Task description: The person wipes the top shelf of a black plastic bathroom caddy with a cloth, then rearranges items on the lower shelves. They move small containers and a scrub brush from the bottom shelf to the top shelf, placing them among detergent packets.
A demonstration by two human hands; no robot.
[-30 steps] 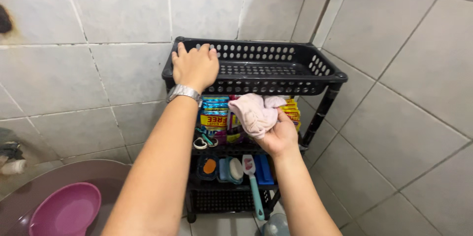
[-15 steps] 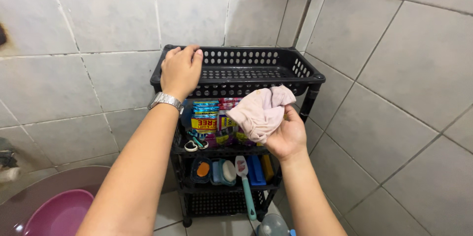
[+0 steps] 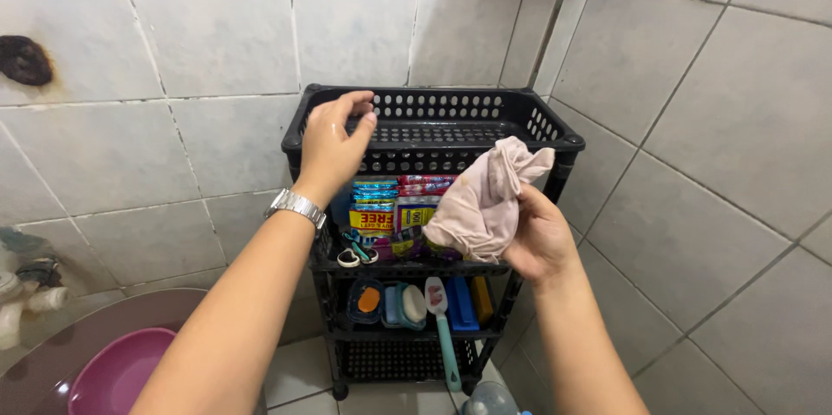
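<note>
My left hand (image 3: 334, 142) fingers spread loose over the black rack (image 3: 485, 153) top rim, my right hand (image 3: 542, 237) clamped on a pink cloth (image 3: 485, 198) before the rack.

The cloth (image 3: 485, 198) is pale pink, soft and crumpled into a loose bundle, with what may be a faint brownish stain near its top; it is held up in front of the rack's middle shelf, its upper end twisted towards the rim of the top tray (image 3: 451, 133); that tray is black plastic, perforated, rectangular, and sits level on the rack in the tiled corner.
</note>
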